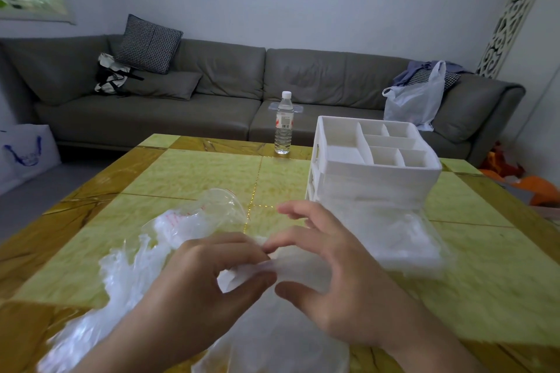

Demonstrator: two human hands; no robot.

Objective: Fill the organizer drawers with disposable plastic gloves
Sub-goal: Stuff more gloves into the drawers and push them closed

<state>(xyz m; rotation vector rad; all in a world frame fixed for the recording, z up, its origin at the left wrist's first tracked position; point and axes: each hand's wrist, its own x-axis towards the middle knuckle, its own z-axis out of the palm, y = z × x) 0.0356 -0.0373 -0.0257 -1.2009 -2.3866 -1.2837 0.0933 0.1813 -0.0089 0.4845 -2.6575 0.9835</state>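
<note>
Pinching a thin clear glove [257, 266] between them, the left hand [206, 275] and right hand [333, 275] work low over the desk [197, 172], each gripping the film with thumb and fingertips. The white organizer [374, 160] stands just beyond the right hand, one drawer [403, 239] pulled out toward it and already holding pale plastic. A glove packet [194, 221] and loose gloves lie beyond and left of the left hand. The flimsy film could tear, cling to the fingers or snag on the drawer edge. Motion blur smears the drawer's contents; both forearms are cut off by the frame.
</note>
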